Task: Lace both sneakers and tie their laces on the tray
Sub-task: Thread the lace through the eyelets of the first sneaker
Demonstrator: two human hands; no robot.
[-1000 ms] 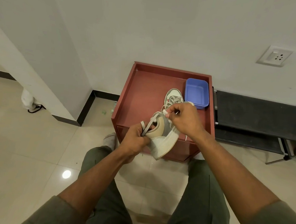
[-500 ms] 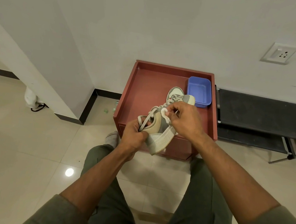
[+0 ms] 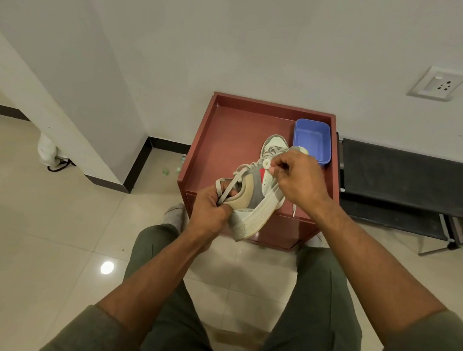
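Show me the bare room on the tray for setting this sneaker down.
The red-brown tray's left half, between its left wall and the second sneaker, is bare. The right side is crowded by that sneaker and the blue plastic tub.

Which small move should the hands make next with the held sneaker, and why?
Probably the right hand should pull its pinched lace through and snug: the left hand grips the tilted sneaker at its heel, and the lace looks slack.
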